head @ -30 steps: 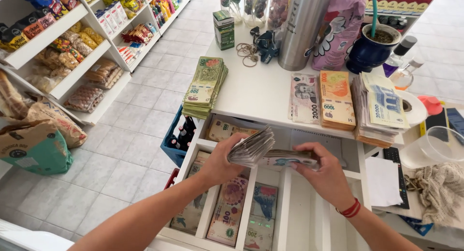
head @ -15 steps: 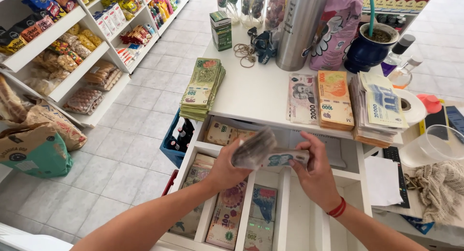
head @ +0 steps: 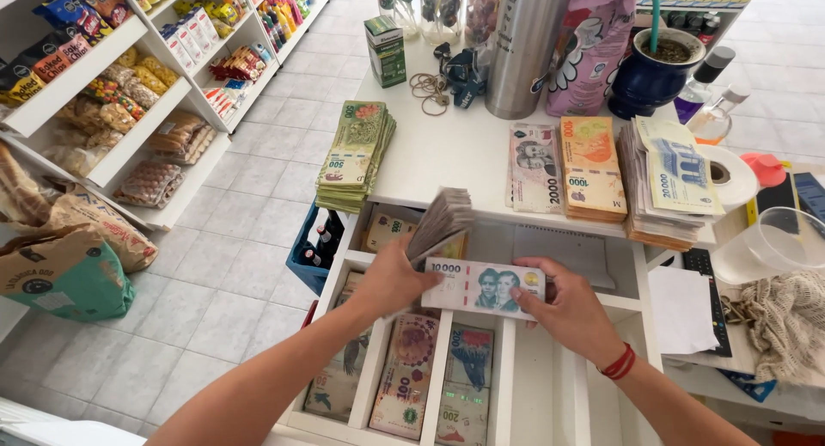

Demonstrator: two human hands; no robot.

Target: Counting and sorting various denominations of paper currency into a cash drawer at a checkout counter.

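My left hand (head: 391, 278) grips a thick wad of banknotes (head: 440, 223), its upper end fanned and bent upward. My right hand (head: 571, 304) pinches the right edge of a single pale banknote (head: 481, 287) with a portrait, held flat across the wad's lower end; the left thumb touches its left edge. Both hands hover over an open white cash drawer (head: 503, 386) whose compartments hold stacked notes. A red band circles my right wrist.
On the white counter (head: 455, 158) lie a green note stack (head: 354, 154), grey and orange stacks (head: 567, 167) and a tall mixed stack (head: 670, 184). Behind stand a steel flask (head: 524, 46), pink bag, blue cup. Snack shelves (head: 112, 94) line the left; tiled floor below.
The wad has lifted and fanned upward in my left hand. My right hand has drawn one note out flat toward the right, now fully showing.
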